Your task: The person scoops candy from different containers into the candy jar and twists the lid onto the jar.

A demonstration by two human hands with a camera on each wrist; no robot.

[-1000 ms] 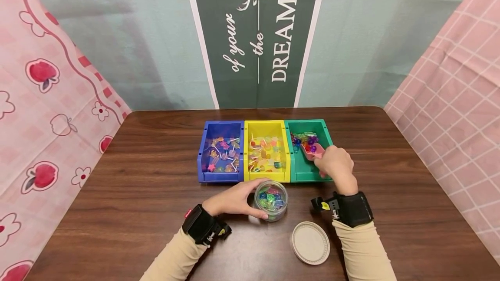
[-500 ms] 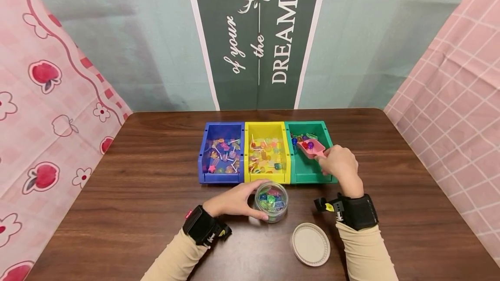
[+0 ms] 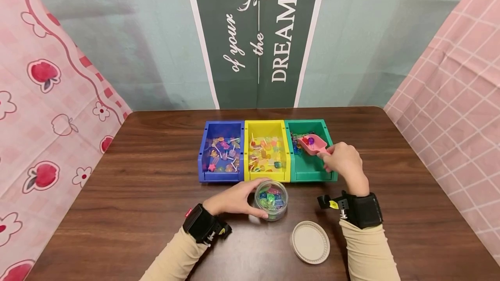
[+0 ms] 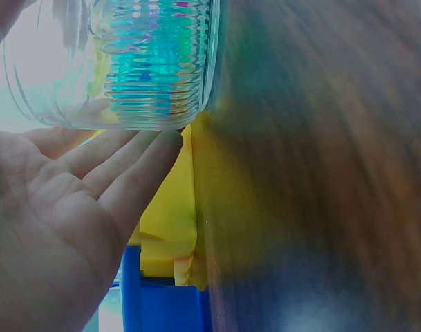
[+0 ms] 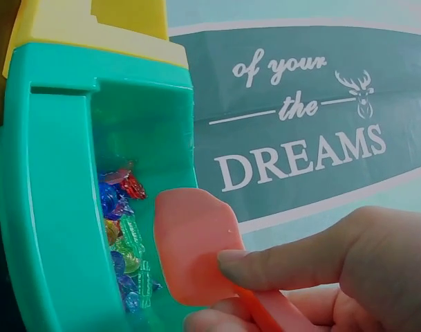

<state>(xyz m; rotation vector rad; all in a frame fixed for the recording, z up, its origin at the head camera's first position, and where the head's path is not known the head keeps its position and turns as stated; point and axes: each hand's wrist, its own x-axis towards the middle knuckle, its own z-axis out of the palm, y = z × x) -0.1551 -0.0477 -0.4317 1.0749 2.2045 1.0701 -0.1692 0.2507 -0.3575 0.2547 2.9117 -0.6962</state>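
Observation:
My right hand point(image 3: 343, 159) pinches the handle of a pink scoop point(image 3: 314, 144), which is over the green bin point(image 3: 310, 170). A few red and purple beads lie in the scoop's bowl in the head view. Behind it, more shiny coloured beads point(image 5: 127, 242) are heaped at one end of the bin. Thumb and fingers of my left hand point(image 3: 236, 198) curve around a clear round jar point(image 3: 271, 200) in front of the yellow bin. Green, blue and pink beads fill part of the uncovered jar. Its ribbed wall shows in the left wrist view.
A yellow bin point(image 3: 267, 177) and a blue bin point(image 3: 221, 177) adjoin the green one, both with small lollipop-like and star-shaped pieces. A round cream lid point(image 3: 310, 243) lies on the brown table point(image 3: 156, 177) between the jar and my right forearm. Cloth hangs behind and on both sides.
My right hand has drawn slightly to the right and lifted the scoop from among the beads, with some of them in its bowl. The left hand and jar have stayed put.

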